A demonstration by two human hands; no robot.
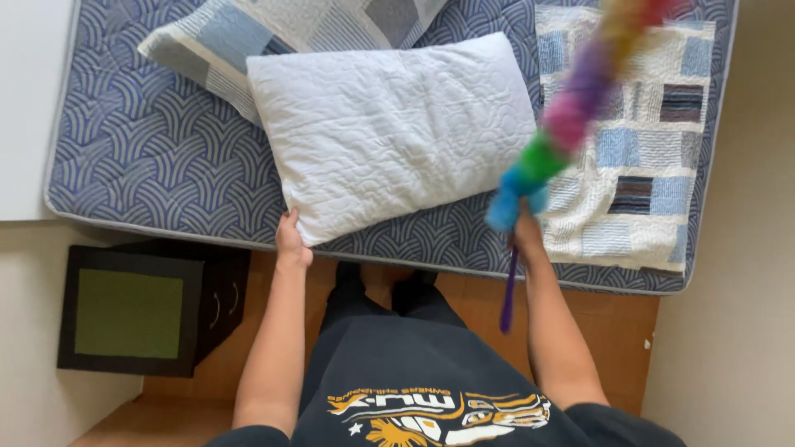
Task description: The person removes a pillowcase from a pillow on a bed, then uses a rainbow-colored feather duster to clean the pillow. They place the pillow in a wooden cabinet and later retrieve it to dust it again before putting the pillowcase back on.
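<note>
Nearest, the left hand [291, 240] pinches the near corner of the white quilted pillow [393, 132], which lies flat across the bare blue patterned mattress [157, 157], while the right hand [525, 236] is closed round the purple handle of a rainbow feather duster [571, 108] angled up over the bed. Lifting that corner cleanly and keeping the duster head clear of it would seem wise. Farther off lie a patchwork pillow [224, 41] and folded patchwork quilt [638, 141]; no containers show.

One head-worn view, looking steeply down from above. Close over the bed [149, 149] edge, arms and floor [621, 331].
</note>
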